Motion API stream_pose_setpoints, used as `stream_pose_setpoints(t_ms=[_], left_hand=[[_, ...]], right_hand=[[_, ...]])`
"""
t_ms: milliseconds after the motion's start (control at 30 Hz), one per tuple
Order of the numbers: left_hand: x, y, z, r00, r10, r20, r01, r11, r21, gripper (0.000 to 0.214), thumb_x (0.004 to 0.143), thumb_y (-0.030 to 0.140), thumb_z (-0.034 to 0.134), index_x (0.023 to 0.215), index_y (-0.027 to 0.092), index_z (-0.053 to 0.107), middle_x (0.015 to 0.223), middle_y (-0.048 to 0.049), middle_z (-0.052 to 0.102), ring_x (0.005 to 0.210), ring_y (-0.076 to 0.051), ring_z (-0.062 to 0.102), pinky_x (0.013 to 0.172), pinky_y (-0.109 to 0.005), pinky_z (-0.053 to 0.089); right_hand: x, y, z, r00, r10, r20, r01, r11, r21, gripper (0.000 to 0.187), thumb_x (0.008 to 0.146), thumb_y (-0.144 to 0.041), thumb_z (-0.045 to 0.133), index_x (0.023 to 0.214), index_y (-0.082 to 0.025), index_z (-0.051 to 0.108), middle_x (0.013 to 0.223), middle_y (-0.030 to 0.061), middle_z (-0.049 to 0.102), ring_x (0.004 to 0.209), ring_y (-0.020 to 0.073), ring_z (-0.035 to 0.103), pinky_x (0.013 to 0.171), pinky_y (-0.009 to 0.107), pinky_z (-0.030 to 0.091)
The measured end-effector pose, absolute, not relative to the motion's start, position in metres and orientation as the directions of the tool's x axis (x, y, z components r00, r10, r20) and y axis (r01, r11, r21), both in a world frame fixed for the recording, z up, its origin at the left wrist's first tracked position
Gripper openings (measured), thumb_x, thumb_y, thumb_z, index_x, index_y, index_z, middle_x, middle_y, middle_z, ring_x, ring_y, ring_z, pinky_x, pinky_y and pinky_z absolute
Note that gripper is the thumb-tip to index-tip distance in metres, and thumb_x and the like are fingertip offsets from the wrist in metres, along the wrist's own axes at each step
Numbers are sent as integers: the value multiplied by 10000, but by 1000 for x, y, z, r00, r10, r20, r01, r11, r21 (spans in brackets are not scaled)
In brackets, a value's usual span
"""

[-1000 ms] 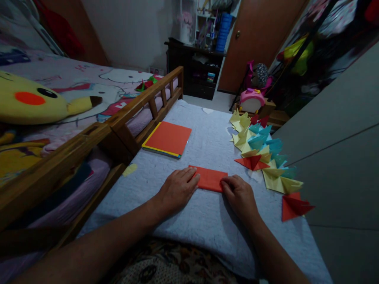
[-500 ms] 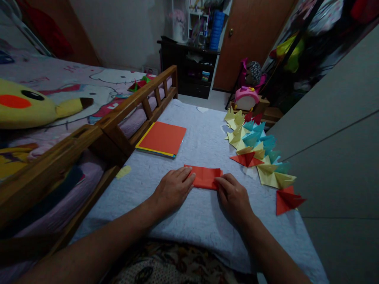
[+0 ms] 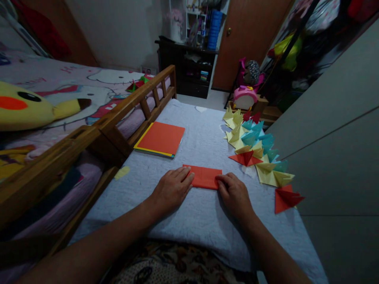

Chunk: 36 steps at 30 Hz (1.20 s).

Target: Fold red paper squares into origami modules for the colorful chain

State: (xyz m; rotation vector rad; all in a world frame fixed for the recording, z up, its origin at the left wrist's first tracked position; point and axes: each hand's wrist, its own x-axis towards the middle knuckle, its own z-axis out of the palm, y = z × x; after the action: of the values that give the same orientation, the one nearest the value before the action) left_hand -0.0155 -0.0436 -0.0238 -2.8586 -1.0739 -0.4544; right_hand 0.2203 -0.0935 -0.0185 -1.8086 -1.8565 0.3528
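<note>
A red sheet of paper [image 3: 205, 177], folded into a flat rectangle, lies on the cloth-covered surface in front of me. Stretched out flat, the fingers of my left hand [image 3: 173, 187] press on its left end. My right hand [image 3: 235, 193] pinches the right end between thumb and curled forefinger. Beyond my left hand sits a stack of square paper [image 3: 162, 138], orange-red on top with a yellow edge showing beneath. Folded paper cranes in yellow, blue and red stand along the right side; a red crane [image 3: 287, 198] is nearest to my right hand.
A wooden bed rail [image 3: 139, 100] runs along the left, with a yellow plush toy [image 3: 35, 104] on the bed behind it. A pale cabinet panel [image 3: 334, 157] rises at the right. Dark shelves [image 3: 183, 69] and a brown door [image 3: 251, 39] stand at the back.
The layers at the paper's right end now lie more evenly together under my right hand. My left hand stays in place on the left end. The view has shifted very slightly.
</note>
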Motion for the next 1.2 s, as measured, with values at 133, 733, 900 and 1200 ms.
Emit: stream_pose_setpoints(t_ms=[133, 733, 900, 1200], left_hand=[[-16, -44, -24, 715, 634, 295, 655, -755, 36, 288, 1006, 225, 491, 1244, 120, 616, 1304, -178, 658, 1189, -315, 626, 918, -453, 534], [-23, -49, -23, 777, 595, 203, 602, -798, 33, 591, 879, 487, 716, 1390, 245, 543, 1449, -202, 542, 1295, -403, 544, 993, -498, 470], [-22, -49, -24, 769, 612, 185, 616, -787, 42, 617, 863, 500, 732, 1396, 255, 539, 1458, -195, 535, 1308, -398, 533, 1012, -498, 456], [-22, -49, -14, 782, 620, 70, 615, -785, 75, 658, 906, 509, 680, 1472, 255, 463, 1534, -196, 452, 1374, -406, 464, 1068, -502, 400]], right_hand=[[222, -91, -18, 41, 988, 150, 836, 48, -546, 252, 937, -202, 491, 1008, -186, 732, 933, 80, 706, 864, 211, 654, 812, 329, 488], [217, -90, -10, -157, 951, 267, 965, 205, -162, 203, 955, -141, 536, 902, -194, 724, 1103, 111, 668, 951, 264, 539, 827, 382, 426], [221, -87, -5, -337, 931, 143, 938, 345, -36, 248, 949, -120, 546, 1136, -207, 683, 1111, 100, 678, 937, 258, 535, 813, 384, 384], [204, -91, 17, -390, 917, -87, 893, 400, 206, 525, 986, -241, 516, 1479, -403, 439, 1065, 120, 635, 879, 283, 571, 784, 394, 344]])
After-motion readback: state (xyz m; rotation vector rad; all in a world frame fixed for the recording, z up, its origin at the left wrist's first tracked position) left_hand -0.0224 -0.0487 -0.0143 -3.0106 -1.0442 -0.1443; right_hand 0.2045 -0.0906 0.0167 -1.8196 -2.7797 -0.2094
